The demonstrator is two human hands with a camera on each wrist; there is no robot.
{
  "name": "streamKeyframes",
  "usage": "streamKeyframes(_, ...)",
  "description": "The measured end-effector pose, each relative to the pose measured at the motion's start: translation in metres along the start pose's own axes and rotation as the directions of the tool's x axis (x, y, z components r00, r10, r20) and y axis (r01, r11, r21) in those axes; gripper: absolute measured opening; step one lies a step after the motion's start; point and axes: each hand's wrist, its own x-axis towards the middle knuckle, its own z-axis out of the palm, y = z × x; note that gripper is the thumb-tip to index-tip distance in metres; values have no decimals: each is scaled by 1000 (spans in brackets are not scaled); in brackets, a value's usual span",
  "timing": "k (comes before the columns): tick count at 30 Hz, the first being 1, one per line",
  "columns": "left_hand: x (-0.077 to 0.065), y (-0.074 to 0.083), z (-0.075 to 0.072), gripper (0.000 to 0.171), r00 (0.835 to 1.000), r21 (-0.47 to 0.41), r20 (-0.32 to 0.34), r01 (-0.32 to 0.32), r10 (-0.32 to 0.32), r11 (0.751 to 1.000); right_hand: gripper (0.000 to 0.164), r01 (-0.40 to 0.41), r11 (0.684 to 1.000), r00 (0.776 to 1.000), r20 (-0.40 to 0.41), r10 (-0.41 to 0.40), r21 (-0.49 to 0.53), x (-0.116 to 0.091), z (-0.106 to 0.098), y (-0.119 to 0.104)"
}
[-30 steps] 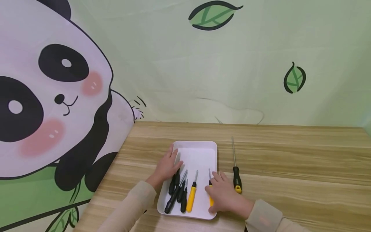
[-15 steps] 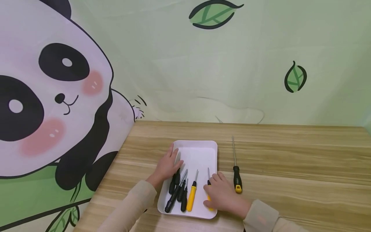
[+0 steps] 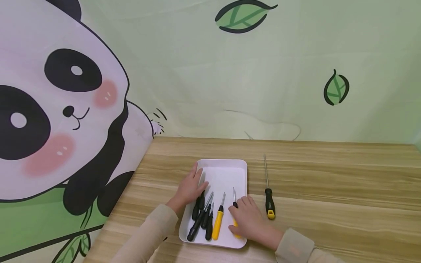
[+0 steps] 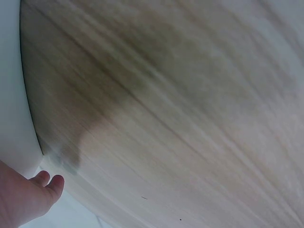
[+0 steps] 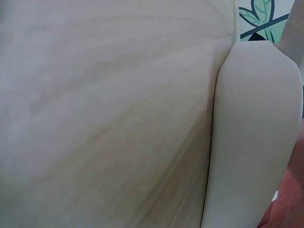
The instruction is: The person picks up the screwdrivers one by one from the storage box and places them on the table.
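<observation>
In the head view, a white tray (image 3: 227, 175) lies on the wooden table with several screwdrivers inside. My left hand (image 3: 189, 188) rests on the tray's left rim, its fingers fairly straight and the thumb over the inside. Black-handled screwdrivers (image 3: 197, 224) lie bunched at the tray's lower left, partly under that hand. Beside them is a yellow-handled screwdriver (image 3: 217, 223). My right hand (image 3: 251, 221) holds another yellow-handled screwdriver (image 3: 235, 202) at the tray's right side, with the shaft pointing away; most of its handle is hidden.
A longer black-and-yellow screwdriver (image 3: 269, 202) lies on the wooden table (image 3: 345, 190), right of the tray. Behind the table hangs a pale green backdrop (image 3: 279, 73) with a panda and leaves. Both wrist views show mostly table surface and the tray's outer wall (image 5: 251, 142).
My right hand has shifted slightly left, and the yellow-handled screwdriver in it has moved left within the tray. The left hand has stayed in place.
</observation>
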Motion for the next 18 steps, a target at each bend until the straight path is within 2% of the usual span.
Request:
streamKeyframes(6,-1,0,-1,62,1000,-2,-9,-10,10,1000,42,15,999,997,-82,-12,34,-1,0,0)
streamKeyframes(12,-1,0,-1,62,1000,-12,-5,-8,8,1000,35,24,999,984,-177,-17,37,-1,2,-1)
streamKeyframes(18,-1,0,-1,62,1000,-14,-5,-12,12,1000,35,10,999,975,-223,-1,41,-2,-3,0)
